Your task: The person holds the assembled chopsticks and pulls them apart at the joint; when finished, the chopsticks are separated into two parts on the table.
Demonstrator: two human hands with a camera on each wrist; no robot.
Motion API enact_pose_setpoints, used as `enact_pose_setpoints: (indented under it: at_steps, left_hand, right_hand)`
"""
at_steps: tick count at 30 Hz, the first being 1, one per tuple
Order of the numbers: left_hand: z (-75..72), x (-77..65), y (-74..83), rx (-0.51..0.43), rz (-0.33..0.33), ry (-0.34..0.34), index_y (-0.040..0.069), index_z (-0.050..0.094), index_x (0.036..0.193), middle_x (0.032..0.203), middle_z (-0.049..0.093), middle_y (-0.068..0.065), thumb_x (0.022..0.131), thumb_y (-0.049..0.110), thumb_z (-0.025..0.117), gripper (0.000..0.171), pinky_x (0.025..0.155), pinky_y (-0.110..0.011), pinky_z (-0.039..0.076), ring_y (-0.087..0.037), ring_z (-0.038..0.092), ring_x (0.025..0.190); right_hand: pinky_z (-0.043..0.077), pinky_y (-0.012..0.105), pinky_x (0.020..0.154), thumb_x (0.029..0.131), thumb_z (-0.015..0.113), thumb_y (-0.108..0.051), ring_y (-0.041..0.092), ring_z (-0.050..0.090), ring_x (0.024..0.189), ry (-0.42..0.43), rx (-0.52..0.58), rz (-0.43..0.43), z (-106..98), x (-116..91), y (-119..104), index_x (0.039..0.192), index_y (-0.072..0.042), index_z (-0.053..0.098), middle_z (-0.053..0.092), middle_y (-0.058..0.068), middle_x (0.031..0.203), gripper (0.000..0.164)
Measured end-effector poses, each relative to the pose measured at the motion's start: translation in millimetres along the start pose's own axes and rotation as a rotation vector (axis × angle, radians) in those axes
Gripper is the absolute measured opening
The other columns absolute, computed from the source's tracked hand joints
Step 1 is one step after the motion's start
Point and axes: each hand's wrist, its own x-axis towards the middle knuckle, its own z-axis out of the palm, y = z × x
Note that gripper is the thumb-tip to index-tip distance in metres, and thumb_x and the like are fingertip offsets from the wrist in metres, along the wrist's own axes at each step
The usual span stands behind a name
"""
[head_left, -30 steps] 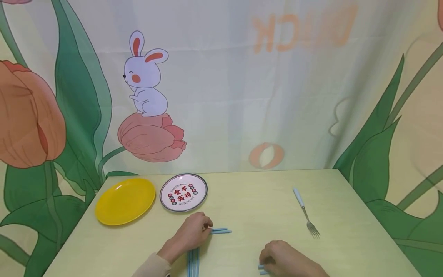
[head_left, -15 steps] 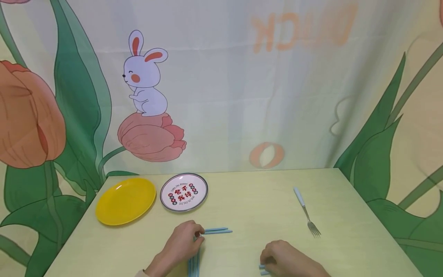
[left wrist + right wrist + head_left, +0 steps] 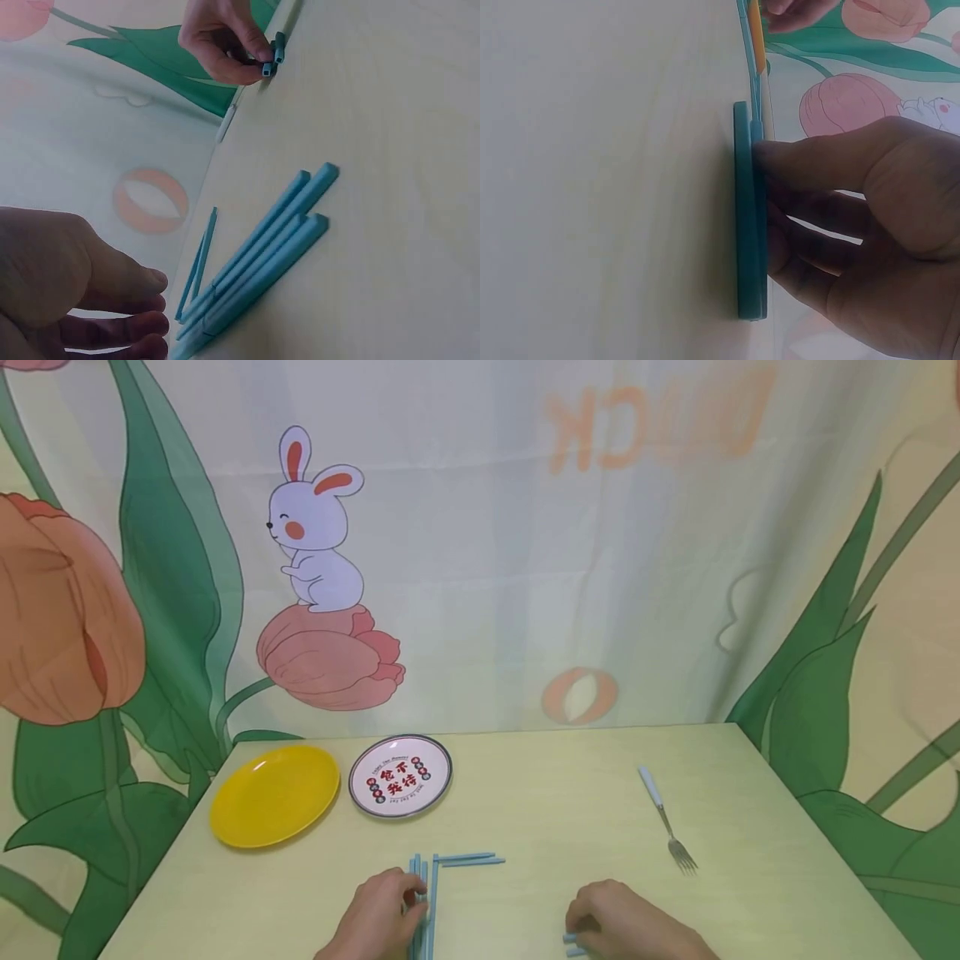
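Note:
My left hand (image 3: pixel 382 910) lies just left of several long blue chopsticks (image 3: pixel 433 902), which run side by side toward the table's front edge. In the left wrist view its fingertips (image 3: pixel 154 322) are loosely bent, with a gap between thumb and fingers, close beside the chopsticks' far ends. Beyond those ends lie two thin, short-looking blue sticks (image 3: pixel 472 860), pointing right. To the right, my right hand (image 3: pixel 626 918) pinches two blue chopsticks (image 3: pixel 748 225) side by side between thumb and fingers, close over the table; their square ends (image 3: pixel 267 70) show in the left wrist view.
A yellow plate (image 3: pixel 273 797) sits at the back left, with a white plate (image 3: pixel 401 806) with red lettering beside it. A fork (image 3: pixel 663 827) with a pale handle lies at the right. Behind the table (image 3: pixel 540 793) hangs a printed curtain (image 3: pixel 480 568).
My left hand has drawn back from the short-looking sticks to the left side of the long chopsticks, uncovering their far ends. My right hand stays in place with its chopsticks.

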Motion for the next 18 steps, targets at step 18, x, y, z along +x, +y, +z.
enact_pose_setpoints:
  at_steps: [18]
  left_hand:
    - [16.2,-12.2,-8.5,-0.061,-0.265,-0.124,0.005,0.065,0.099,0.074,0.057,-0.002,0.084,0.018,0.075,0.022,0.068,-0.032,0.045,-0.018,0.052,0.069]
  right_hand:
    - [0.050,0.021,0.071,0.085,0.069,-0.009,-0.005,0.056,0.076,0.006,-0.003,-0.014,1.1,0.5,0.8,0.088,-0.020,0.077,0.066,-0.020,0.084,0.014]
